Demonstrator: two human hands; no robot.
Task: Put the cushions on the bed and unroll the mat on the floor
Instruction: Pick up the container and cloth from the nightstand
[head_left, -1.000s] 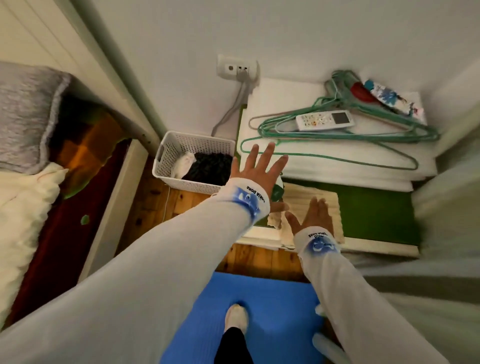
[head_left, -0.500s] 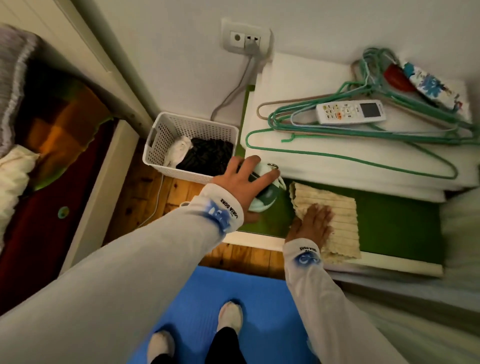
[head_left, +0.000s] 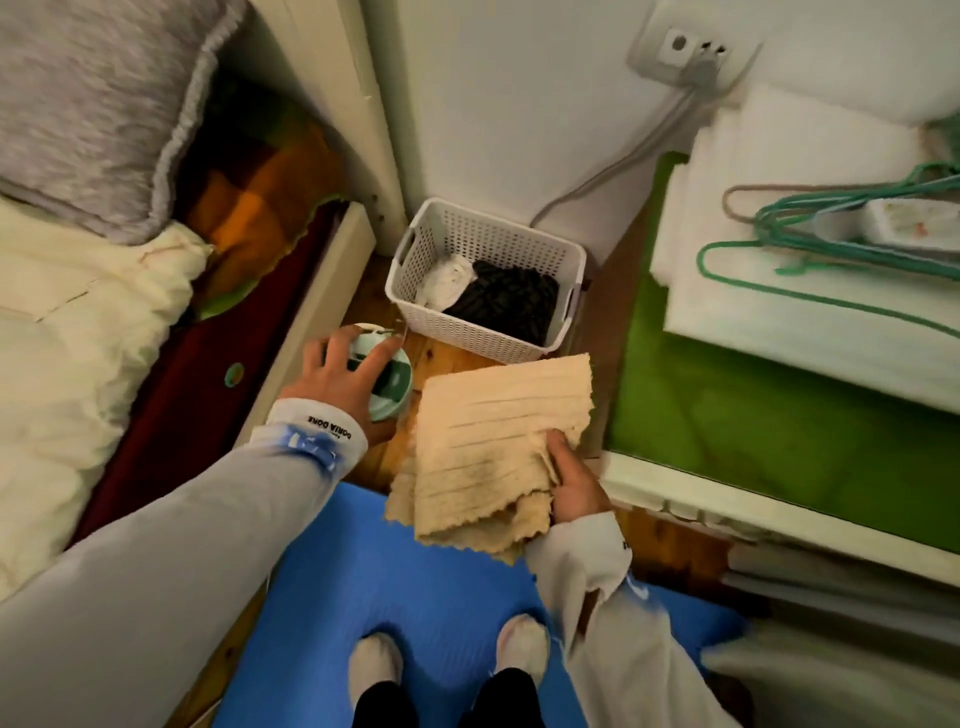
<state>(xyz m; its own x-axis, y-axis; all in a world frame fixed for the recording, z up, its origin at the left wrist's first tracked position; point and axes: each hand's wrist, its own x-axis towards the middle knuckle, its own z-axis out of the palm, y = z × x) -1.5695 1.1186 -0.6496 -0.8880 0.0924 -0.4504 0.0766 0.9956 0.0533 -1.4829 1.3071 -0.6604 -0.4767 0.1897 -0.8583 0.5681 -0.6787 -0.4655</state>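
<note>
A blue mat (head_left: 415, 571) lies unrolled on the wooden floor under my feet. My left hand (head_left: 337, 384) grips a round white and green object (head_left: 392, 369), held low above the floor beside the bed frame. My right hand (head_left: 571, 483) holds a folded beige ribbed cloth (head_left: 493, 436) by its right edge, over the mat's far end. The bed (head_left: 78, 338) fills the left side, with a grey cushion (head_left: 104, 114) at its head, a cream duvet below it and an orange-green blanket next to them.
A white perforated basket (head_left: 488, 244) with dark and white cloth stands on the floor against the wall. On the right, a low green-topped platform (head_left: 753, 415) carries white foam slabs (head_left: 831, 208), green hangers (head_left: 831, 244) and a remote. A wall socket (head_left: 696, 49) has a cable running down.
Both hands lifted their objects off the green platform and swung left and down: the round object now hangs near the bed frame, the beige cloth over the floor. The view turned left.
</note>
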